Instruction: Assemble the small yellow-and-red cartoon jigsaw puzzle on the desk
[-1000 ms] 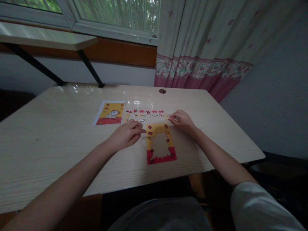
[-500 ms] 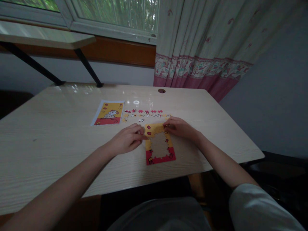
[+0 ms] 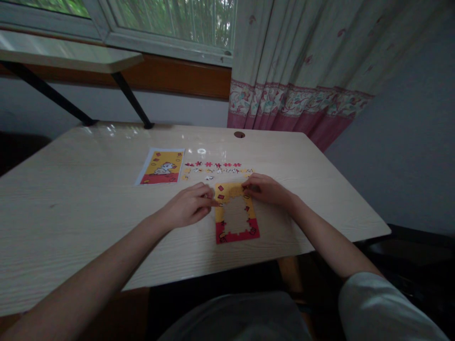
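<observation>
A partly assembled jigsaw puzzle [image 3: 237,234] lies flat on the desk, yellow above and red below, with an open middle where the wood shows. My left hand [image 3: 190,206] is at its left edge, the index finger reaching onto the border and the other fingers curled. At the upper right corner, my right hand [image 3: 266,188] has thumb and fingertips closed on the puzzle's edge; whether a loose piece is between them is hidden. Behind the puzzle lie rows of loose pieces: red ones [image 3: 208,164] at the back, yellow and white ones [image 3: 218,171] in front. A single white piece [image 3: 209,178] lies nearer.
A printed reference picture [image 3: 162,166] of a white animal on yellow and red lies left of the loose pieces. The desk [image 3: 88,199] has a round cable hole [image 3: 239,135] at the back. A raised shelf [image 3: 71,52] stands at the back left, a curtain [image 3: 295,71] behind.
Almost nothing differs: both hands keep their places at the puzzle's edges, and the camera view has shifted very slightly.
</observation>
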The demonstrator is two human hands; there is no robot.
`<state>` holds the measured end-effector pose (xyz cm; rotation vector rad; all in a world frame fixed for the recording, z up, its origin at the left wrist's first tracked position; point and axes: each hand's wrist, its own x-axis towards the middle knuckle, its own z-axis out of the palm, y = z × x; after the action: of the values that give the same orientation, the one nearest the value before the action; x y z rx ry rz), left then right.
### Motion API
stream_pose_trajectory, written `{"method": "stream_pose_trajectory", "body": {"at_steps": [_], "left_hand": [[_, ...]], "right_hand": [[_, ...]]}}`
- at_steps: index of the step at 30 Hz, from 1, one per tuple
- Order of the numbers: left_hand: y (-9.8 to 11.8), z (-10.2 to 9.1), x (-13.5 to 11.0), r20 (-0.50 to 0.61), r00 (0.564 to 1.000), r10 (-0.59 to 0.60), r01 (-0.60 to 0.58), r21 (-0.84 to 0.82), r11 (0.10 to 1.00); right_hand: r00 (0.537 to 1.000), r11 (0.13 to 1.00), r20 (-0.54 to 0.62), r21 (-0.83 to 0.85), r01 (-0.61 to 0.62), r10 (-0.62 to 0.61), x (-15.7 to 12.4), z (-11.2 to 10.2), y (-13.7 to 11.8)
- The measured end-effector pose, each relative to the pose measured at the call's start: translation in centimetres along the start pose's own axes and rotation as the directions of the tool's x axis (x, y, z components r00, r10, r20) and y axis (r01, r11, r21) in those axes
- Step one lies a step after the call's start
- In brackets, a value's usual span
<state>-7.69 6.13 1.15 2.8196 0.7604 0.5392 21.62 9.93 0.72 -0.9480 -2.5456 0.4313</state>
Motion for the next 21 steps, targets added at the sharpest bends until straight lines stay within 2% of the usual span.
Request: {"method": "stream_pose_trajectory", "body": {"at_steps": [12, 21], "left_hand": [[0.1, 0.0, -0.1, 0.026, 0.998, -0.050, 0.048, 0.057, 0.997], [0.7, 0.5, 0.2, 0.048, 0.999, -0.019, 0.005, 0.273, 0.962]], "right_hand": [[1.000, 1.000, 0.015, -0.001, 0.016, -0.016, -0.4, -0.8, 1.3], [1.000, 1.000, 0.024, -0.010, 0.002, -0.002, -0.4, -0.6, 1.4]]}}
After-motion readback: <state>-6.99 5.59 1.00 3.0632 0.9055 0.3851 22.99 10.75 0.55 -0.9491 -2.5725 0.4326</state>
